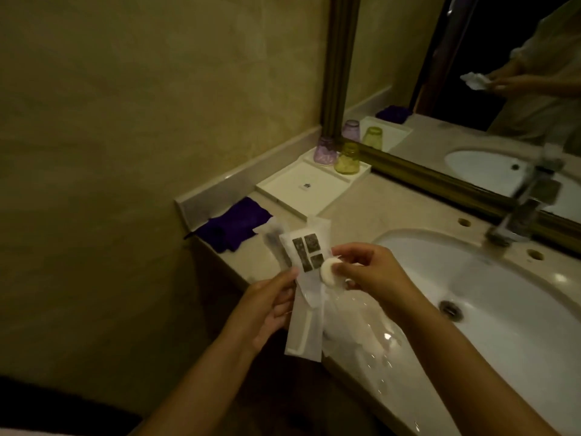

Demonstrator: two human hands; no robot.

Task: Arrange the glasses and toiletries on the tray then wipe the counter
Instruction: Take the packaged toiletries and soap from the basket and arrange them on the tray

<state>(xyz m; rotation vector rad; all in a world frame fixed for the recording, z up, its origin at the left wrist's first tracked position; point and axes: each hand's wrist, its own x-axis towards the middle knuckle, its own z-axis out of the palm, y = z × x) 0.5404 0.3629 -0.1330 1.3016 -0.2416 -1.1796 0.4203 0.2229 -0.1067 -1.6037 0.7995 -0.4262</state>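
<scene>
1. Two hands are in view above the front edge of the beige stone worktop (352, 196).
2. The left hand (270, 313) grasps a bunch of flat white paper toiletry sachets (306, 297); at least three overlap, and the exact count cannot be told. One carries dark printed blocks, and a longer one hangs below the hand.
3. The right hand (367, 269) pinches one small round white soap (423, 272) between thumb and fingertips, right beside the sachets.
4. One white square tray (301, 190) lies on the worktop near the wall, with a small dark mark at its middle.
5. Two tumblers stand upside down at the tray's far corner, touching or nearly so: one purple glass tumbler (325, 151) and one yellow-green glass tumbler (346, 158).
6. One crumpled purple cloth (234, 223) lies on the worktop between the tray and the worktop's near left end, just beside the tray.
7. One white oval sink basin (490, 297) is set in the worktop to the right, with one metal tap (525, 209) behind it.
8. One gilt-framed mirror (471, 89) above repeats the tumblers, tray and cloth.
</scene>
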